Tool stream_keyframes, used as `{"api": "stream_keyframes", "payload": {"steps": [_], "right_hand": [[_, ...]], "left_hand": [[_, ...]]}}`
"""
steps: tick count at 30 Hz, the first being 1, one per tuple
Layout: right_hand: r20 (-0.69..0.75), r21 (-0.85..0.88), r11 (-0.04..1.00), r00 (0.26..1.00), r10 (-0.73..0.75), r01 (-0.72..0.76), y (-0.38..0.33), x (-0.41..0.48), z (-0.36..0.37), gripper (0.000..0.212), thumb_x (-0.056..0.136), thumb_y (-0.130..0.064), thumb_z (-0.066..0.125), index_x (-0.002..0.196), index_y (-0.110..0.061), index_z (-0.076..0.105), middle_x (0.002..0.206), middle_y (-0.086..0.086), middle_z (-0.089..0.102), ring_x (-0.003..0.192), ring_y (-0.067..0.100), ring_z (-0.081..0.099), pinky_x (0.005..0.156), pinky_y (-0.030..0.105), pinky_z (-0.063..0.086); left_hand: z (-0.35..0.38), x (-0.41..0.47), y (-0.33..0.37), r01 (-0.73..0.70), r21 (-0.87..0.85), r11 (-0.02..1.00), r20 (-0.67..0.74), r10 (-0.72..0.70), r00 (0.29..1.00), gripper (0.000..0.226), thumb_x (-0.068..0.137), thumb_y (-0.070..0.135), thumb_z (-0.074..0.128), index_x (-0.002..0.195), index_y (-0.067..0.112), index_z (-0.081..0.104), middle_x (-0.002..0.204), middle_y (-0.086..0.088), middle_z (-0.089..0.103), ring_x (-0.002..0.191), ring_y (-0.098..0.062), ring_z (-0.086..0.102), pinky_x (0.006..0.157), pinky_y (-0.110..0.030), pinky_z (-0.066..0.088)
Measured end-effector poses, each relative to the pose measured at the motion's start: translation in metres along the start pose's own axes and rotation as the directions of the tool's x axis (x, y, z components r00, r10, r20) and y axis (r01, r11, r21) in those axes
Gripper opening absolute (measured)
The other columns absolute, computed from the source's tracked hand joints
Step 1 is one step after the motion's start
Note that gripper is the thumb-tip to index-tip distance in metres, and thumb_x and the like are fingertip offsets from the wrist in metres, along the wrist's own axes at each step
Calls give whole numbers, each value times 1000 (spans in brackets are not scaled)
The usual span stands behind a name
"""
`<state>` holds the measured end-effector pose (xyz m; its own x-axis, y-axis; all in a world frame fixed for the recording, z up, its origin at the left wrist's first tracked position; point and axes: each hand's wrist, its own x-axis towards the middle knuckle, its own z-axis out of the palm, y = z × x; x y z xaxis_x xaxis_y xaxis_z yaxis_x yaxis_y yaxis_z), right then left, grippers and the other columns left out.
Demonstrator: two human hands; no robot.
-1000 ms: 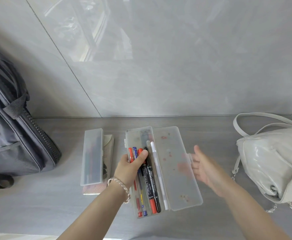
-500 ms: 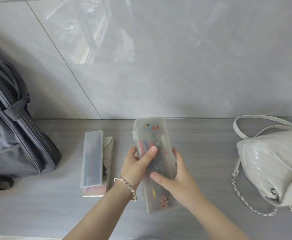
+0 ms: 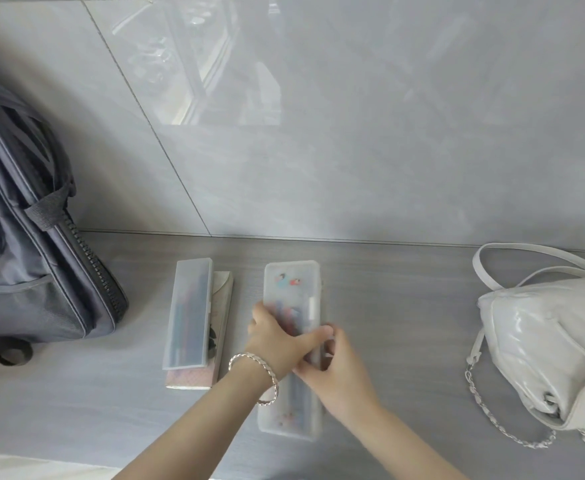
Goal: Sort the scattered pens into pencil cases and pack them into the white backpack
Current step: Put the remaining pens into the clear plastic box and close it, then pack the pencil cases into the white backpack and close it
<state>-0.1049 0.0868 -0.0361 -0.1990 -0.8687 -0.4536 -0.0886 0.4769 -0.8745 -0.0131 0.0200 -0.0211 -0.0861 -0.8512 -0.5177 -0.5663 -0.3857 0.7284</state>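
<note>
A closed translucent pencil case (image 3: 291, 289) with pens showing faintly through its lid lies lengthwise on the grey table. My left hand (image 3: 277, 341), wearing a silver bracelet, holds the case from its left side, thumb stretched across the lid. My right hand (image 3: 339, 372) pinches the case's right edge at mid length, thumb beside the left thumb. A second closed translucent pencil case (image 3: 188, 313) lies to the left. The white backpack (image 3: 543, 341) lies at the right edge of the table, apart from both hands.
A small booklet (image 3: 194, 379) lies under the second case. A large grey bag (image 3: 24, 254) stands at the left against the tiled wall. The white backpack's chain strap (image 3: 491, 417) trails on the table toward me.
One second ago the case lay open with pens exposed. The lid has been folded shut, and the case now lies flat with both hands at its right edge.
</note>
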Motion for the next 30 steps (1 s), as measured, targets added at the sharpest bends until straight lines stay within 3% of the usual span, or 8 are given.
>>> {"api": "stream_keyframes", "payload": {"steps": [5, 9, 14, 17, 19, 21, 25, 30], "right_hand": [[178, -106, 994, 984, 8, 11, 9, 15, -4, 31, 84, -21, 64, 110, -33, 52, 99, -4, 65, 89, 13, 65, 86, 25, 50], [174, -272, 961, 985, -5, 53, 25, 24, -15, 26, 87, -15, 57, 83, -40, 53, 95, 1, 66, 92, 22, 64, 87, 28, 49], [84, -325, 945, 996, -11, 37, 42, 24, -44, 31, 88, -11, 56, 76, -39, 50, 88, 1, 63, 88, 21, 63, 87, 30, 48], [66, -365, 930, 998, -9, 33, 46, 21, -62, 20, 90, -12, 55, 87, -32, 58, 94, 2, 65, 87, 14, 60, 78, 15, 44], [53, -406, 913, 998, -19, 39, 47, 19, -77, 17, 91, -13, 53, 104, -16, 64, 97, 0, 65, 79, 4, 56, 72, 2, 37], [36, -456, 888, 998, -45, 56, 41, 15, -92, 22, 91, -14, 53, 110, -12, 63, 94, -6, 61, 76, -1, 52, 69, -1, 36], [-19, -590, 802, 991, -131, 94, 23, 1, -140, 25, 90, -17, 53, 113, -19, 61, 102, -10, 62, 95, 4, 57, 79, 10, 39], [-214, -868, 496, 894, -394, 11, 10, -27, -233, 23, 86, -24, 62, 107, -15, 66, 110, 1, 64, 106, 22, 57, 90, 30, 38]], "left_hand": [[-10, 21, -9, 39, 223, 974, -68, -24, 997, 107, 71, 40, 68, 145, 26, -7, 124, -2, 27, 102, -22, 51, 89, -25, 38], [-12, 42, -24, 104, 577, 810, -102, -55, 993, 106, 75, 51, 58, 145, 19, -15, 134, -12, 26, 117, -34, 44, 89, -40, 43], [-12, 52, -36, 165, 817, 552, -158, -61, 986, 97, 81, 55, 49, 145, 9, -7, 132, -19, 35, 121, -33, 36, 90, -36, 43], [-11, 54, -37, 141, 927, 348, -155, 12, 988, 77, 85, 56, 41, 142, 11, 15, 136, -19, 37, 122, -32, 37, 97, -33, 36], [-3, 52, -27, 25, 945, 325, -56, 85, 995, 65, 89, 48, 40, 140, 14, 20, 142, -18, 30, 127, -31, 32, 101, -33, 33], [9, 50, -15, -196, 896, 399, 141, 163, 977, 53, 92, 41, 39, 138, 18, 27, 141, -10, 33, 129, -28, 33, 101, -34, 35], [32, 39, 19, -509, 758, 407, 456, 227, 860, 39, 94, 39, 34, 131, 27, 38, 129, 8, 53, 117, -16, 52, 94, -28, 41], [68, 22, 44, -655, 683, 323, 579, 307, 755, 36, 94, 40, 34, 127, 28, 43, 124, 10, 56, 113, -16, 54, 92, -28, 41]]}}
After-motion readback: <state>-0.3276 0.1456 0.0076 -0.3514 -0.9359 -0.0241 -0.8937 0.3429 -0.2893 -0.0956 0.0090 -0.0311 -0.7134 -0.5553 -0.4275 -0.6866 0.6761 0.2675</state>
